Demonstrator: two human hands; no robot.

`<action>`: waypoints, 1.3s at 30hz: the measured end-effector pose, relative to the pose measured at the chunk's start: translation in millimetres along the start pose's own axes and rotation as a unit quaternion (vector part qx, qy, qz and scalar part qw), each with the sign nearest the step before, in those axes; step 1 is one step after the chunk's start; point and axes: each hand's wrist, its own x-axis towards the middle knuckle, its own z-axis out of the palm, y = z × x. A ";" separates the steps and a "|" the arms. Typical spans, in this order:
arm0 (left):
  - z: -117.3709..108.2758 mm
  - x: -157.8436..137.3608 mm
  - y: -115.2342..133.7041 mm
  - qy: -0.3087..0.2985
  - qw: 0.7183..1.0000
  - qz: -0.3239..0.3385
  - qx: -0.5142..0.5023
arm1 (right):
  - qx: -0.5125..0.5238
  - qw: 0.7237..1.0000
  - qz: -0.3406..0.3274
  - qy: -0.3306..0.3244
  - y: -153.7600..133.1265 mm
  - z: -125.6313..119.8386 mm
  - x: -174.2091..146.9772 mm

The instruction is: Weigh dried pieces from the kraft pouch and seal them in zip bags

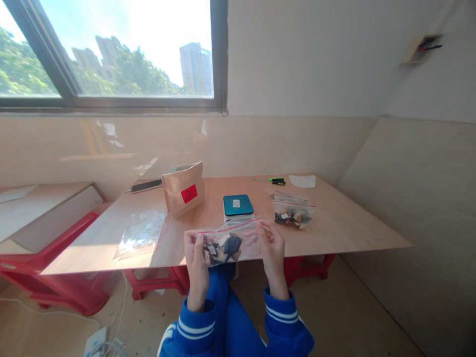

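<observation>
Wooden table (pixel 334 223), low, set on red stools under the window; most of what I log sits on its near half.

Kraft paper pouch (pixel 183 188), red label, standing upright at back left with its mouth open. I read it as the source of the contents.

Pile of clear empty bags (pixel 141 233) lying flat at left, near the pouch. By my reading more than 1 bag is left to fill.

Zip bag in hand (pixel 226 243), clear with a red strip along the top, held just off the near table edge, in front of the scale. Dark and pale pieces sit in its lower left. I cannot tell whether the seal is pressed closed.

Filled bag (pixel 293 214), 1 only, lying at right of the scale with similar pieces inside: that portion looks done.

Teal scale (pixel 238 205), centre, nothing on its plate.

Left hand (pixel 196 258) clamped on the bag's left end, thumb over the contents. Right hand (pixel 272 245) pinching the right end near the strip.

Green-handled screwdriver (pixel 275 181), at the far edge.
</observation>
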 end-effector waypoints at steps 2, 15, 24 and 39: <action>-0.7 1.2 0.9 0.001 1.000 0.015 0.013 | 0.007 1.000 -0.005 0.019 0.1 -0.9 0.7; -17.1 9.1 6.7 -0.001 0.989 0.039 0.139 | -0.014 0.993 -0.077 0.094 -0.9 2.6 -0.2; -21.3 10.4 8.5 -0.031 0.986 0.039 0.162 | -0.011 0.986 -0.080 0.144 2.0 4.4 0.2; -7.4 6.3 6.2 0.001 1.000 -0.020 0.023 | 0.040 0.999 -0.025 0.013 6.5 12.8 -2.1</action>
